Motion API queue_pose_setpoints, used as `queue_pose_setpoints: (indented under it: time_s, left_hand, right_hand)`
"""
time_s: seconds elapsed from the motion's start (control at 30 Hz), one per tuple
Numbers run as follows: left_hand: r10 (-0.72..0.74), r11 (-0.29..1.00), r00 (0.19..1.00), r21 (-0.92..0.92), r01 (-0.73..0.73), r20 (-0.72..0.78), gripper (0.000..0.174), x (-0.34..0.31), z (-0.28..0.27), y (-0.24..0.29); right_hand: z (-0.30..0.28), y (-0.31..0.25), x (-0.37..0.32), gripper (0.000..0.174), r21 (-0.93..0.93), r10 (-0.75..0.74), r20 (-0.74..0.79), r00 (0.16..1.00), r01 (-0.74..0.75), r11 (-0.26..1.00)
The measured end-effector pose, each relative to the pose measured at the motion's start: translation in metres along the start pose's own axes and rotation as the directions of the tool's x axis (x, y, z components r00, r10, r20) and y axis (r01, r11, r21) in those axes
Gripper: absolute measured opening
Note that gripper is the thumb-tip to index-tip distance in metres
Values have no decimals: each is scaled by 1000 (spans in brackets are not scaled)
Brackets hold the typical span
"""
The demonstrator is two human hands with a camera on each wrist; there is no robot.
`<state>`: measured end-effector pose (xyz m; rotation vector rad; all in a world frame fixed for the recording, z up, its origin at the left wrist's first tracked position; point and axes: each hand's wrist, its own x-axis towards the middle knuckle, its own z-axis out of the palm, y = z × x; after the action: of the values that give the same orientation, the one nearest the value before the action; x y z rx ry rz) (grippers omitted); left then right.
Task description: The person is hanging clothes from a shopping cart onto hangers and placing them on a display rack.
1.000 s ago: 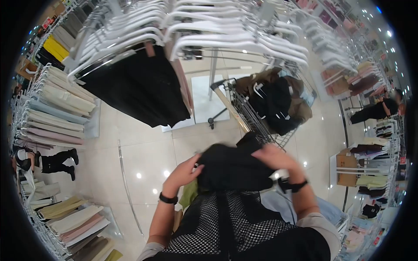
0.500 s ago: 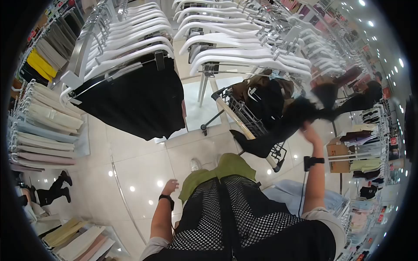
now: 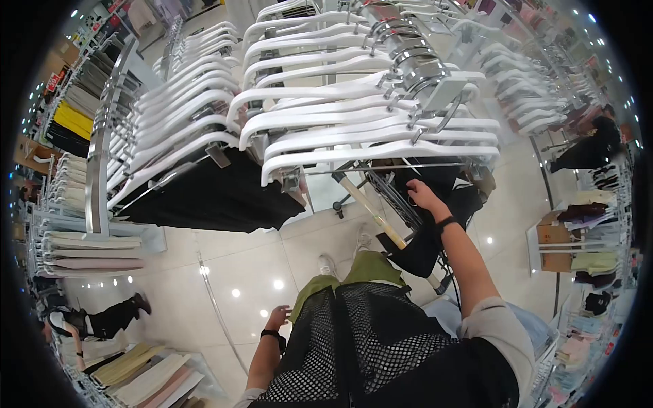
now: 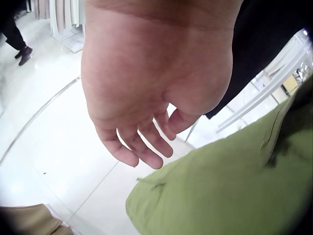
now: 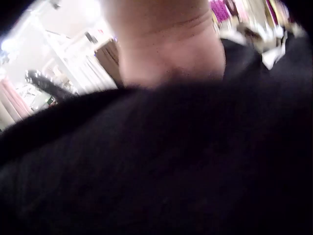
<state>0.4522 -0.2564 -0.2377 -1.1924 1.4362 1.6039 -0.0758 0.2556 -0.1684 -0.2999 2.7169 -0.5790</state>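
And here's the right hand (image 3: 425, 196), reaching out over the shopping cart (image 3: 371, 207), down at the black clothes (image 3: 418, 253)! Its fingers bend inward at the dark cloth, but whether they pinch it or just rest there, I cannot tell; in the right wrist view that cloth fills the lower part and hides the fingertips. The black clothes lie in the cart, with one part hanging over the side just beside the end of the pale handle. A dark band (image 3: 445, 222) circles the right wrist.

Over to the left hand (image 4: 151, 93): nothing in it, fingers loosely bent and pointing down, right beside the green trousers (image 4: 205, 191). Above those trousers comes a black mesh vest (image 3: 388, 319), and below them a pair of pale shoes (image 3: 364, 238) on the shiny floor (image 3: 252, 265).

Up ahead, what a crowd of white hangers (image 3: 381, 149), row behind row on the metal rail, the nearest overlapping the far part of the cart! Left of them a black garment (image 3: 211, 197) hangs clipped and tilted. Further left, a yellow garment (image 3: 71, 121) glows on another rack, and a person in dark trousers (image 3: 112, 319) stands lower down. Out right, a cardboard box (image 3: 549, 245) sits among more racks.
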Motion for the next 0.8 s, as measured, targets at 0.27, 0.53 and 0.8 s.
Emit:
queue_pose_setpoints:
  time_s: [0.27,0.53,0.8]
  left_hand:
    - [230,972,943,0,-237,-239,41,-51,19,76]
    - [87,996,995,19,-86,-58,40,-37,31,10]
    - [345,791,933,505,-345,98,37,18,-2,-26]
  right_hand:
    - [47,128,94,45,-194,-260,-195,946,222,955]
    - [-4,70,47,57,-282,59,44,997,-45,958]
    - [-74,91,51,57,-249,-99,-86,991,75,966]
